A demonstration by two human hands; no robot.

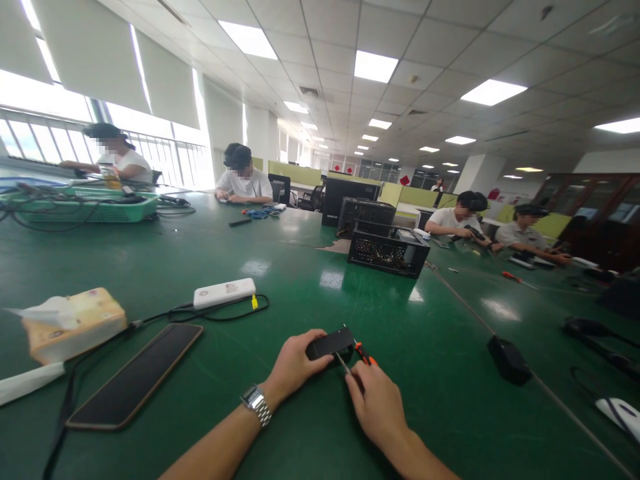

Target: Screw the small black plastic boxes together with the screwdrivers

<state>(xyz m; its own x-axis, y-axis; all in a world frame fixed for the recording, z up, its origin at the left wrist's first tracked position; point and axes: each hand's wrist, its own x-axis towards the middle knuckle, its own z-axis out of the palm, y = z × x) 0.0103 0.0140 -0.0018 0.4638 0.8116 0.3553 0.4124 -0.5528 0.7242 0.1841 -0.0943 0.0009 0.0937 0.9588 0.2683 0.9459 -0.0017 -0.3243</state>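
Note:
My left hand [295, 365] grips a small black box-shaped device [330, 345] and holds it on the green table [210, 253]. My right hand [375, 403] is closed around a screwdriver with an orange and black handle [365, 353]. Its metal shaft [343, 363] points at the near side of the black device. A metal watch [256, 404] sits on my left wrist. Both hands are close together near the table's front edge.
A phone [135, 377] lies face up at the left, with a tissue pack [75, 323] and a white power bank [224, 292] on a black cable. A black crate [387, 248] stands ahead, a black adapter [509, 360] to the right. Several people sit at the far side.

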